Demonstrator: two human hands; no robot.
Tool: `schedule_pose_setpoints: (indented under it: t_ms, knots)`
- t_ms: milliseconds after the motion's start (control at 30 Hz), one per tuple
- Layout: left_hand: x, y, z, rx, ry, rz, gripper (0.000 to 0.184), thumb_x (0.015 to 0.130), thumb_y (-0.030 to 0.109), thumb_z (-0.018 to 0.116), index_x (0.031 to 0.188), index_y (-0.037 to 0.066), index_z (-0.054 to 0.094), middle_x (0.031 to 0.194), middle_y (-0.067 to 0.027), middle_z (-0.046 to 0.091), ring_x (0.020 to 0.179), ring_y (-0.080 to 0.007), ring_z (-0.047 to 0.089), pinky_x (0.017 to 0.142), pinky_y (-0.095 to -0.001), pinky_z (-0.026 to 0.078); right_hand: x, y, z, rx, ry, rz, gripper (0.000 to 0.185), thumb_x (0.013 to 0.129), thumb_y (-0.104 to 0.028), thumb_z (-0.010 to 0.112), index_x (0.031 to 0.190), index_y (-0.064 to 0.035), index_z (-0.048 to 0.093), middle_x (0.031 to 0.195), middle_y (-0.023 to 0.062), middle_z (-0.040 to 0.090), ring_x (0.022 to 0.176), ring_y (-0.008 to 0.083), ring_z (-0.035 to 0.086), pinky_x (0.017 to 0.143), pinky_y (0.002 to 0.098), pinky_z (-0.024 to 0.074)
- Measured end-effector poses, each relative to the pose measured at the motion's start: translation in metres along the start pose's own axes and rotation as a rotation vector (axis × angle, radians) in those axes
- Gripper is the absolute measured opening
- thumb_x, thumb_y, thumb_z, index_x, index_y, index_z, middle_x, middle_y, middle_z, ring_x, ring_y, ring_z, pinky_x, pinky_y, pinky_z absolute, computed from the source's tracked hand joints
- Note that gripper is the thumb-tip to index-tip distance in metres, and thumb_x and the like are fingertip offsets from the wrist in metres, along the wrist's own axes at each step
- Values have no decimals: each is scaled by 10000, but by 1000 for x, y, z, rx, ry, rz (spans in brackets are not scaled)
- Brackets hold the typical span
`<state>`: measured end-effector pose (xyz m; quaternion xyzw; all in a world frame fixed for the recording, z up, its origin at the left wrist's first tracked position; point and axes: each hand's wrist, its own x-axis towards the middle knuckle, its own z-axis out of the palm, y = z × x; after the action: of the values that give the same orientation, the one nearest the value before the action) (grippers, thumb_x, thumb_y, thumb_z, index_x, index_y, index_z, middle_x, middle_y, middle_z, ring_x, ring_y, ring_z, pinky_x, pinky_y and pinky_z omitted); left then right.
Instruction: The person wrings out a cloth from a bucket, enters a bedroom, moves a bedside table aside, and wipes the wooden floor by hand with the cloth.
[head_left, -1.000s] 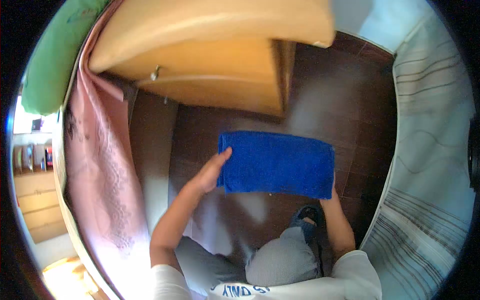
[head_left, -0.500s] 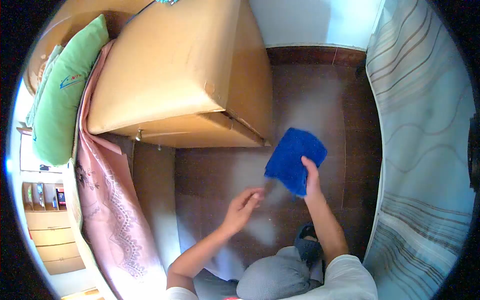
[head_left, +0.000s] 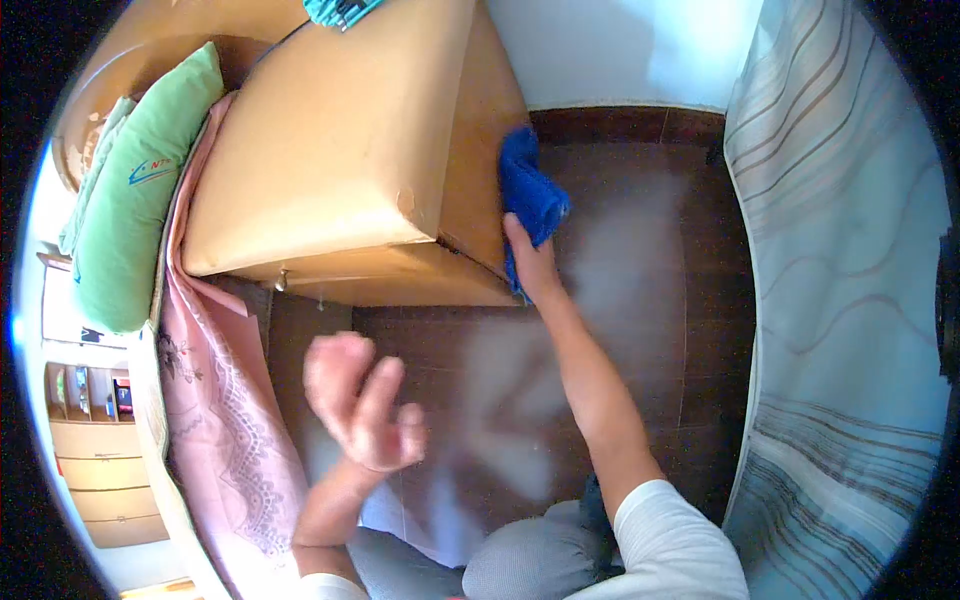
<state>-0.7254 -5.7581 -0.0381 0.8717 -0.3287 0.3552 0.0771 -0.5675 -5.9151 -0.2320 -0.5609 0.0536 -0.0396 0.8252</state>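
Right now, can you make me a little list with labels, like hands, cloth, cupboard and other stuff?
Right hand: gripping the cloth
Left hand: raised, blurry, nothing seen in it, fingers partly curled
Cloth: blue, bunched, against the cupboard's side, seemingly touching it
Cupboard: light brown, with a small knob on its front
On top: something teal, cut off by the picture's edge; can't tell what
Picture's left: green pillow, pink patterned sheet
Picture's right: pale curtain with wavy lines
Floor: dark brown, shiny patches
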Motion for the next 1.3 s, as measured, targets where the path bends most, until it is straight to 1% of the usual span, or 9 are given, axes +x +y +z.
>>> schedule_pose_setpoints:
  t_ms: [133,267,400,500,700,900,1133,1233,1300]
  knots:
    - [68,-37,-7,356,126,56,528,961,350,374,1336,-14,449,1388,-262,389,1310,-442,343,1095,-569,245,31,39,-27,300,139,275,645,924,-458,508,1392,-25,412,1359,84,473,1232,205,438,1043,321,334]
    - [80,-60,7,369,108,35,599,973,428,324,1344,-31,427,1397,-262,383,1313,-438,346,1089,-568,248,63,-3,-1,119,26,-166,610,920,-399,553,1371,-5,434,1363,75,472,1231,195,430,1056,306,308]
    - [72,-68,29,265,179,-11,658,964,480,307,1380,-26,366,1404,-252,377,1318,-426,346,1092,-567,235,110,-50,7,25,-92,-307,624,915,-394,567,1368,11,426,1343,75,491,1218,193,439,1053,309,312]
    - [74,-68,38,228,233,-22,773,902,585,355,1379,-24,327,1404,-226,359,1316,-397,335,1109,-568,204,156,-8,-18,120,-53,-78,720,845,-497,632,1322,21,485,1336,146,511,1255,265,453,1071,363,328]
    - [71,-68,41,204,267,-82,825,854,630,415,1359,-16,323,1356,-243,347,1299,-392,346,1077,-582,260,176,91,-63,-131,85,367,862,849,-625,502,1433,-10,351,1431,142,414,1289,265,400,1090,348,277]
    - [71,-73,40,254,247,-7,834,845,620,447,1371,-16,327,1371,-243,363,1301,-408,337,1092,-560,218,189,117,-95,-52,66,344,697,904,-544,450,1419,-77,403,1387,131,470,1257,257,440,1075,362,307]
    - [58,-71,28,229,193,-23,774,862,612,456,1384,42,414,1428,-286,351,1377,-432,256,1134,-523,63,-32,80,-105,350,20,667,552,833,-482,613,1197,-70,554,1147,96,614,990,252,606,877,405,497]
    - [13,-57,22,168,220,24,615,911,533,428,1350,109,497,1421,-244,397,1339,-419,351,1132,-549,110,-122,64,-104,480,71,685,624,803,-474,618,1258,-59,519,1208,131,594,1049,302,589,930,449,475]
    - [-35,-40,2,167,-8,57,514,909,457,460,1312,149,548,1418,-179,429,1316,-362,409,1121,-566,170,-164,47,-101,548,120,728,672,799,-474,596,1306,-46,491,1262,154,572,1102,335,572,968,476,454]
